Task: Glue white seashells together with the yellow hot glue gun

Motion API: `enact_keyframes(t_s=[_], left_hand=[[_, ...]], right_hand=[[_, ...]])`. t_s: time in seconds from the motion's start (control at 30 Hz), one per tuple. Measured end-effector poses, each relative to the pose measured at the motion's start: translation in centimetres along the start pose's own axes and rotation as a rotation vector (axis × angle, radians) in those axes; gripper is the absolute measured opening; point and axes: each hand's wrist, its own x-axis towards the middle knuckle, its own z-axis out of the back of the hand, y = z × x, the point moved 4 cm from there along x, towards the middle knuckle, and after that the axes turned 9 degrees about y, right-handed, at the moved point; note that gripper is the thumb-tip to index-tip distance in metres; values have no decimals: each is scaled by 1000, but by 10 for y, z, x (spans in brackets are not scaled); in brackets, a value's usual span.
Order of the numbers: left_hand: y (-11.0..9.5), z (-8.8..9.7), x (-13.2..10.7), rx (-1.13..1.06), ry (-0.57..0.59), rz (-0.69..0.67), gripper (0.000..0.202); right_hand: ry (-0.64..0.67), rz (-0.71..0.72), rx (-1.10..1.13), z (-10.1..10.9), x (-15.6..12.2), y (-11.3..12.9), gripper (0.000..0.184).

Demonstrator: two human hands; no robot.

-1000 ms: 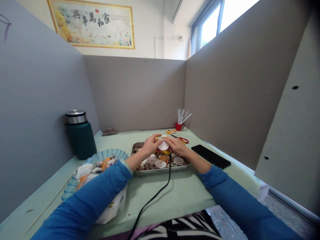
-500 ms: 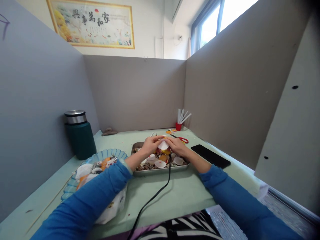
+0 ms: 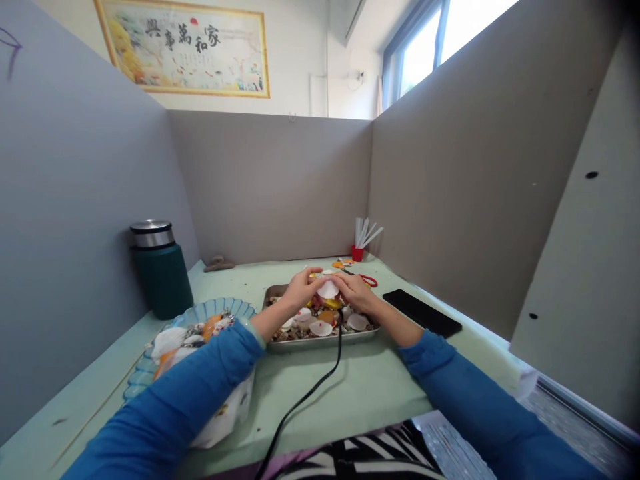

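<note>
Both hands meet over a metal tray [image 3: 320,340] of shells and small pebbles. Between them is a white shell [image 3: 328,289], part of a cluster with yellow and reddish pieces below it. My left hand [image 3: 302,288] curves round the cluster from the left, its fingers closed on the shell's edge. From the right, my right hand [image 3: 353,291] presses its fingers on the same shell. A black cable [image 3: 320,380] runs from just under the cluster towards my lap. Loose white shells [image 3: 321,328] lie in the tray nearest me.
On the left stand a green flask [image 3: 163,280] and a blue scalloped plate [image 3: 135,380] heaped with shells. Red-handled scissors [image 3: 369,281], a red cup [image 3: 357,253] of white sticks and a black phone-like slab [image 3: 421,312] lie to the right. Grey partitions [image 3: 270,187] enclose the table.
My left fingers have lifted and shifted slightly, showing more yellow near the fingertips. The white shell stays between both hands, and the rest looks the same.
</note>
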Motion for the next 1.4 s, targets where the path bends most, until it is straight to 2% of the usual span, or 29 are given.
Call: enact_keyframes(t_s=[0.13,0.23,0.3,0.57,0.73,1.03,1.4], left_hand=[[4,-7,-3,-95,147,123,50],[2,-12,-6,-89,258,153,50],[0,-14,-8,-80,287,151,52],[1,-13,-7,-89,264,150,50],[0,-14,-8,-76,283,144,51],[3,-12,-5,-54,268,123,47],[3,-11,-6,-31,273,134,54]], right_hand=[[-52,11,27,1,0,-2,39],[-45,23,56,0,0,-3,38],[-38,26,66,0,0,-2,39],[-58,-18,108,3,0,0,39],[-9,-39,122,2,-1,1,40],[26,-4,140,1,-2,7,38],[28,19,106,2,-1,8,38]])
